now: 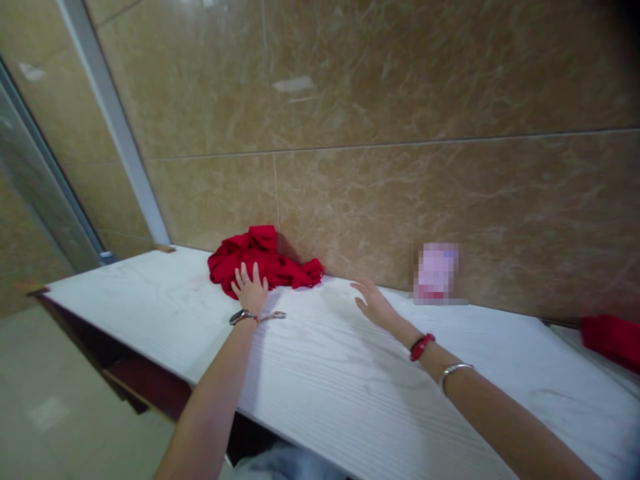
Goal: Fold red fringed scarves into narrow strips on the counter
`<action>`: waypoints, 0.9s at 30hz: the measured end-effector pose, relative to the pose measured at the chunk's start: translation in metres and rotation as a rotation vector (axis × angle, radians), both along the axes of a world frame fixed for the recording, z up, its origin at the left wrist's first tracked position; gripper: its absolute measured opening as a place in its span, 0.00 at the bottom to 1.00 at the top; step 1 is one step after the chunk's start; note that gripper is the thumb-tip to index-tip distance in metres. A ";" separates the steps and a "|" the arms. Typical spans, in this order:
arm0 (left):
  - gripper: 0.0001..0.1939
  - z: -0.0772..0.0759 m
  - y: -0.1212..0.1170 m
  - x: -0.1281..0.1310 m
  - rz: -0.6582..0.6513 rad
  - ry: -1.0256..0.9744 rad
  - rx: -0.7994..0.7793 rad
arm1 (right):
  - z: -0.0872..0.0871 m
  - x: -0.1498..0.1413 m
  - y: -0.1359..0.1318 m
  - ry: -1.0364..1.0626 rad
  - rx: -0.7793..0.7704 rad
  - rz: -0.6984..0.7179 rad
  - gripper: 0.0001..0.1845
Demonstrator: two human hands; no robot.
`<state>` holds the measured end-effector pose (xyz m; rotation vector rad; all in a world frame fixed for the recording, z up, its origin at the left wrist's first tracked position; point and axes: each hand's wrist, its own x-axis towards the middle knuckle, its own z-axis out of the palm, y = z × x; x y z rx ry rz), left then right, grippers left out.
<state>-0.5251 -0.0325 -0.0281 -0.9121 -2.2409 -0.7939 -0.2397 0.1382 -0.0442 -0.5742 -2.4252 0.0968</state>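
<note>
A crumpled red cloth (270,261) lies on the white wood-grain table (350,380), pushed up against the tiled wall. My left hand (250,288) rests on the near edge of that cloth, fingers stretched out and spread, with a metal watch on the wrist. My right hand (373,303) hovers just over the tabletop to the right of the cloth, open, fingers pointing toward it, holding nothing. It does not touch the cloth. A red band and a silver bangle sit on the right wrist.
A blurred pink object (437,272) stands at the wall right of my right hand. Another red cloth (613,340) lies at the far right edge. Brown marble tiles (400,100) back the table. The table's left end drops to the floor (60,407).
</note>
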 end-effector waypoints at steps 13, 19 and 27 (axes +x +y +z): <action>0.30 -0.013 0.008 -0.017 0.045 -0.269 0.167 | 0.002 -0.213 -0.044 0.011 -0.055 -0.196 0.17; 0.30 -0.010 0.007 -0.014 0.063 -0.257 0.169 | 0.011 -0.202 -0.032 0.016 -0.120 -0.191 0.16; 0.30 -0.008 0.003 -0.013 0.078 -0.217 0.155 | 0.009 -0.130 -0.037 0.028 -0.097 -0.118 0.21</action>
